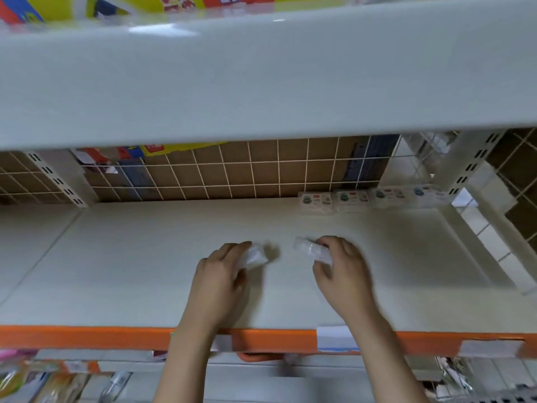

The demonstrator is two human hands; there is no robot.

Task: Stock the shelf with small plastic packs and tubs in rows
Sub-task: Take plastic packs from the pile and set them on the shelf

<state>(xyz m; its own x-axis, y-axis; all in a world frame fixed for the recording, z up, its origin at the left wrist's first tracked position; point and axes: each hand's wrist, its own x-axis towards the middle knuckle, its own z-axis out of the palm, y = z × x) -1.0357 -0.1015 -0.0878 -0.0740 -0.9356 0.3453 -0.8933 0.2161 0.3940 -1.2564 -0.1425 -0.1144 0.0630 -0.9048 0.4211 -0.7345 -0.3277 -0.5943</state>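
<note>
Both my hands reach in over the white shelf (145, 257). My left hand (220, 271) grips a small clear plastic pack (255, 257) near the shelf's middle. My right hand (343, 269) holds another clear plastic pack (311, 250), tilted, a little to the right of the first. Both packs are blurred. A row of several small clear packs with coloured labels (369, 197) stands at the back right of the shelf, against the wire grid.
The upper shelf board (261, 82) hangs low over the opening. A wire grid back panel (232, 170) closes the rear. An orange price rail (87, 337) with white labels edges the front. Packaged goods hang below at the left (29, 379).
</note>
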